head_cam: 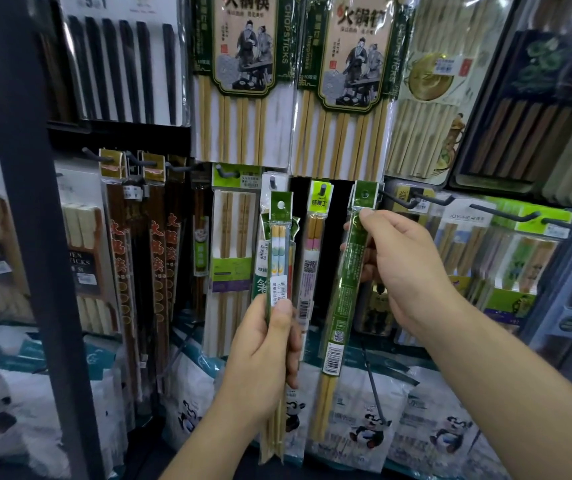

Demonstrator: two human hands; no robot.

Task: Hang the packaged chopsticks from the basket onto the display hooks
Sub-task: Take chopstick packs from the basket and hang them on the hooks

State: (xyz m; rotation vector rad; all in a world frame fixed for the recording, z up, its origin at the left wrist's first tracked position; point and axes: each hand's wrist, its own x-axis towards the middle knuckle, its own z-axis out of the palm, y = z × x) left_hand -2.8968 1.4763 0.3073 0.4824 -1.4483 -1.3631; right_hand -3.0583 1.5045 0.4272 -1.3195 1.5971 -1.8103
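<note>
**Hands each hold a chopstick pack at the shop display; neither pack is hung yet**

The left hand [260, 355] is wrapped around the lower half of a slim pack with blue-and-white tops [279, 244]. Its thumb presses on the front, and the pack stands upright in front of the display. The right hand [405, 268] pinches a narrow green pack [346, 292] near its top, just under the punched hanging hole. That hole sits just beside the tip of a dark hook [400, 200]. As far as can be seen, it is not threaded on. The green pack tilts slightly, with its lower end swinging to the left.

Many packs already hang across the display, including a pink-topped pack [314, 244] between the two hands and large bamboo packs [243, 81] above. It is not possible to tell which of these came from the basket. The basket itself is out of view, so the number remaining is unknown.

The task looks to be in mid-course. At least these two packs remain, and the green one appears closest to going onto a hook.
</note>
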